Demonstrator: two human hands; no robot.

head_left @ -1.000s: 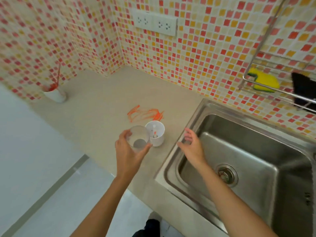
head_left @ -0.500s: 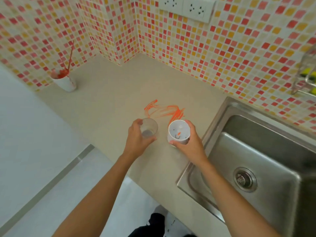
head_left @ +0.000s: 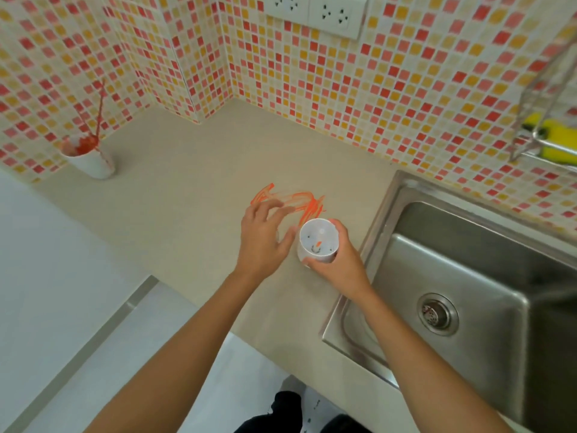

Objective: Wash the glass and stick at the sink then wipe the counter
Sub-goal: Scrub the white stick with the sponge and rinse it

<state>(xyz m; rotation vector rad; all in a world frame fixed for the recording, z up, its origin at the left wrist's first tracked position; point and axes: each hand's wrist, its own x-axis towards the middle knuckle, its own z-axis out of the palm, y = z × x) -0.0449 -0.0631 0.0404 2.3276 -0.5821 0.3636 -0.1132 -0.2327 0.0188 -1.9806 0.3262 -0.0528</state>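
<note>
Progress: nothing washed yet; the orange smear (head_left: 290, 200) still marks the tabletop (head_left: 187, 214), and washing and wiping all remain.
Right hand (head_left: 338, 260): fingers curled round the white cup (head_left: 318, 240), lifted just left of the sink (head_left: 468, 276).
Left hand (head_left: 262, 239): fingers spread and relaxed; half a second ago it held the clear glass, which I cannot make out now.
Far left: second cup (head_left: 90, 157) with red stick (head_left: 100, 104).
</note>
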